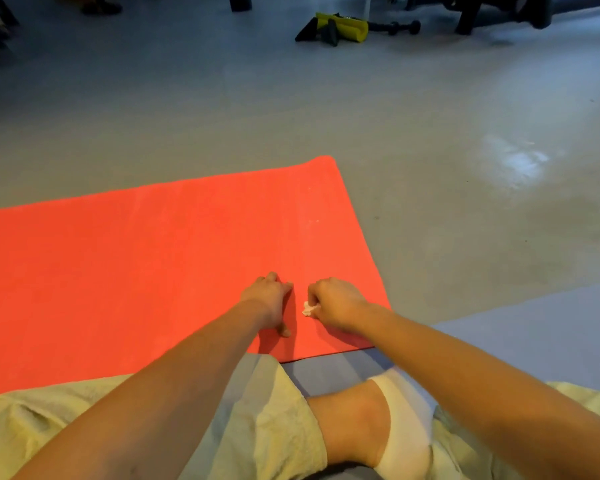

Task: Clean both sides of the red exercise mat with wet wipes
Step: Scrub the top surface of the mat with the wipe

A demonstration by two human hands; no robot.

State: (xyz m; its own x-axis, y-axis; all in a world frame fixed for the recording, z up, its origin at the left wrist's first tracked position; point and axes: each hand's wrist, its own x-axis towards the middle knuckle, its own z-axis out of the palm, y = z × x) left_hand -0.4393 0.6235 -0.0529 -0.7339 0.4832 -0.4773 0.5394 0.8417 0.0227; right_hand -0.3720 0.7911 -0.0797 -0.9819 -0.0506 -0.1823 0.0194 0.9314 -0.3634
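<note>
The red exercise mat (136, 265) lies flat on the grey floor and runs off the left edge of the view; its right end is in front of me. My left hand (271, 299) rests on the mat near its front right corner, fingers spread and pressing down. Just to its right, my right hand (336, 303) is closed around a small crumpled white wet wipe (307, 309), which sticks out of the fist and touches the mat.
I sit on a blue-grey mat (534, 327) with legs in pale yellow trousers and a white sock (406, 420) in front. Far off on the grey floor lie a yellow and black object (340, 27), dumbbells (395, 27) and dark equipment (499, 8).
</note>
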